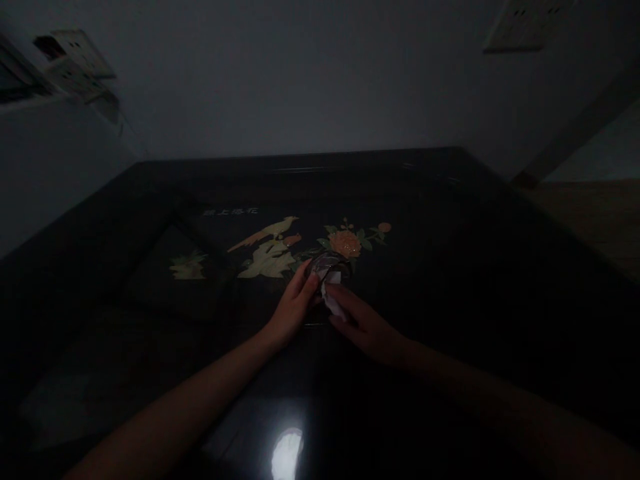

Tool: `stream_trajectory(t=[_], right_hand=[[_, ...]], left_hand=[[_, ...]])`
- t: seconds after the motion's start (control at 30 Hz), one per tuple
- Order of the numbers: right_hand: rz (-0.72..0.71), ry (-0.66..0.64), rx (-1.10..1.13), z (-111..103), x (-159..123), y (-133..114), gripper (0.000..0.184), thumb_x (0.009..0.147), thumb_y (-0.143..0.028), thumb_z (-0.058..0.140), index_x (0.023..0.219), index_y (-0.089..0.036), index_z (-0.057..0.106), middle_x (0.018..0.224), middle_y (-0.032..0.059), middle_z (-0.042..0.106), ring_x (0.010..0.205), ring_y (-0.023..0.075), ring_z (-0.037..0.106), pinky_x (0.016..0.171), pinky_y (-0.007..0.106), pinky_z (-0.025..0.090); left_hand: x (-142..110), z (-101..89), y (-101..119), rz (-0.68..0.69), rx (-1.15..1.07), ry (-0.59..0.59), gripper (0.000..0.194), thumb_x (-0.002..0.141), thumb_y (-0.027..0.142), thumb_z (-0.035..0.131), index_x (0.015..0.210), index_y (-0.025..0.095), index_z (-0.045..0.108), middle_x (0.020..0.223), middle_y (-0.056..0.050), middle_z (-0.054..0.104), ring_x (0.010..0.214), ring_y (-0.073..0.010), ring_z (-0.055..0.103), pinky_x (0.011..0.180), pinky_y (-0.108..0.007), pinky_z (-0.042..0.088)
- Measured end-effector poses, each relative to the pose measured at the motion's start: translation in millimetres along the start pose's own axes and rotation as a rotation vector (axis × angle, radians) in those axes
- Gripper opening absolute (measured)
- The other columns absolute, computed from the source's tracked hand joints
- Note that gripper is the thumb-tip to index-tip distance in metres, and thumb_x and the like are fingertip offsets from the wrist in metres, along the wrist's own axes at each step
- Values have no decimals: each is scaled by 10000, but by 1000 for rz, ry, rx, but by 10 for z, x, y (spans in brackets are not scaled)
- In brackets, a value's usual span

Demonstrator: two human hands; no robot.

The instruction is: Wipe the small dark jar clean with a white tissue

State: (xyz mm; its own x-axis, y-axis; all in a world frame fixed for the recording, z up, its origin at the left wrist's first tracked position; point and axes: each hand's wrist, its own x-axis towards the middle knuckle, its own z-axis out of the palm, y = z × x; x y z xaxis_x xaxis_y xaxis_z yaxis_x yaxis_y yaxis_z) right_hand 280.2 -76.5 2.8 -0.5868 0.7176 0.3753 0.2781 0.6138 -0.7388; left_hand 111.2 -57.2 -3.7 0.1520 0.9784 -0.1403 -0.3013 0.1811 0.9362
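In the dim light, my left hand [295,303] is closed on the near left side of a small, dark, round vessel [331,260]. Its rim catches a little light; whether it is a cup, a bowl or an ashtray I cannot tell. A crumpled white tissue [334,305] is pinched in my right hand [367,327], and its upper end lies at the vessel's near side. Both hands meet low over the middle of a glossy dark tabletop [400,400]. My right fingers are partly lost in shadow.
Birds, a pale rock and an orange flower [345,244] decorate the tabletop, beside a line of characters [230,212]. A pale wall [300,80] rises behind. Sockets [83,60] sit at upper left, and another socket plate [517,27] at upper right.
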Motion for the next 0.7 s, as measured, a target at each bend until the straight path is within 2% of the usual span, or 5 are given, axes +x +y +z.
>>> stream_trajectory(t=[0.13, 0.27, 0.43, 0.57, 0.7], right_hand=[[-11, -17, -46, 21, -14, 32, 545, 874, -139, 453, 1409, -109, 352, 1400, 174, 471, 1319, 224, 423, 1084, 405, 377], [-62, -17, -233, 3, 17, 24, 502, 883, -105, 387, 1385, -96, 398, 1376, 171, 501, 1307, 218, 439, 1067, 407, 406], [-127, 8, -530, -61, 36, 32, 403, 915, -95, 385, 1295, -125, 517, 1281, 133, 603, 1201, 208, 547, 975, 388, 482], [-169, -13, -761, -107, 33, 23, 385, 904, -65, 425, 1267, -108, 547, 1289, 141, 600, 1214, 244, 535, 927, 416, 492], [-163, -9, -848, -119, 35, -4, 377, 891, -51, 439, 1246, -84, 562, 1287, 158, 598, 1216, 273, 532, 884, 436, 508]], left_hand=[[5, -5, -22, 9, -17, 13, 529, 778, 499, 645, 1237, 264, 528, 1222, -50, 600, 1109, -238, 560, 839, -292, 485], [-11, 16, -1, -1, -29, 25, 520, 776, 503, 645, 1222, 256, 545, 1229, -52, 598, 1106, -238, 559, 824, -290, 490], [-29, 34, 38, -3, -4, 15, 493, 766, 510, 653, 1185, 259, 585, 1175, -48, 623, 1009, -199, 584, 718, -227, 490], [-32, 63, 64, -18, -33, 20, 458, 778, 492, 650, 1171, 263, 593, 1158, -45, 628, 983, -177, 584, 711, -214, 487], [-23, 90, 68, -19, -75, 10, 466, 766, 486, 664, 1159, 247, 591, 1155, -56, 624, 982, -182, 588, 741, -239, 497]])
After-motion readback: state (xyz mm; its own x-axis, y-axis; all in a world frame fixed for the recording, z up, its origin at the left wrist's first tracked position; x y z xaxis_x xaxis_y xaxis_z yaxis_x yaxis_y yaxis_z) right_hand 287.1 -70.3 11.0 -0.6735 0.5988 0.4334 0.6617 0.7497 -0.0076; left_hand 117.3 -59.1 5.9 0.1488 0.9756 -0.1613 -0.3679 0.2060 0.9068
